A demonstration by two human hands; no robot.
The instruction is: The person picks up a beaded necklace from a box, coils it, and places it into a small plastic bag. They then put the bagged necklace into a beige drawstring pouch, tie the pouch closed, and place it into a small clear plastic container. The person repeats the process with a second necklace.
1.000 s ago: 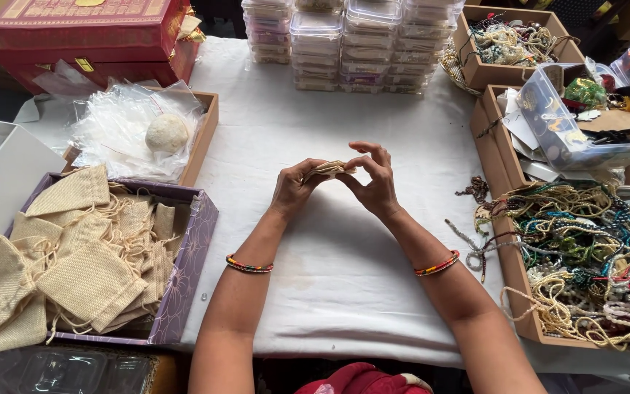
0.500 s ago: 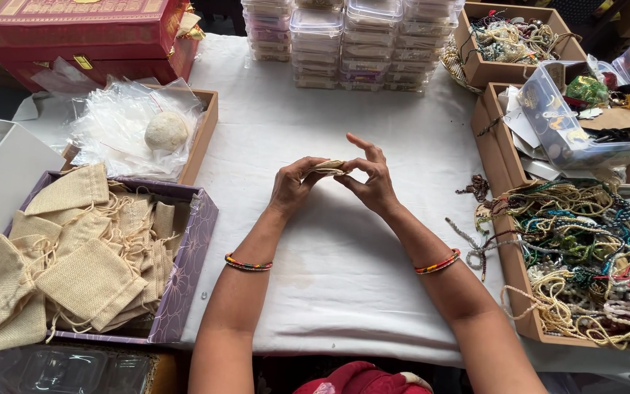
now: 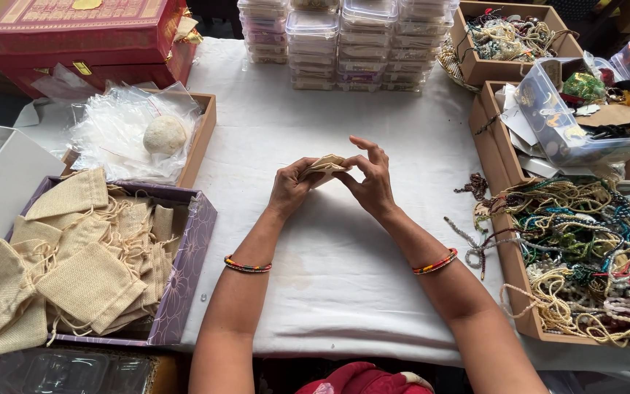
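Centrally, above the white tablecloth (image 3: 344,277), a small beige cloth pouch (image 3: 326,165) is held between both hands. The left hand (image 3: 291,188) is closed on the pouch's left side, its fingers curled and pressed against the fabric, while the right hand (image 3: 370,179) pinches the right side between thumb and fingertips, the index finger raised slightly above the rest. The pouch is kept clear of the cloth, lifted just over the middle of the table. A beaded bracelet is worn on each wrist. To the left, a purple box (image 3: 184,292) is filled with a loose heap of burlap drawstring bags (image 3: 85,281), and behind it a cardboard tray (image 3: 202,138) is lined with crumpled clear plastic, on which a pale round ball (image 3: 164,135) is seen. To the right, an open cardboard box (image 3: 519,292) is packed with tangled bead strings (image 3: 592,248) in many colours. Stacked clear plastic containers (image 3: 344,40) are set at the far edge, and a red ornate box (image 3: 82,33) is placed at the far left corner.
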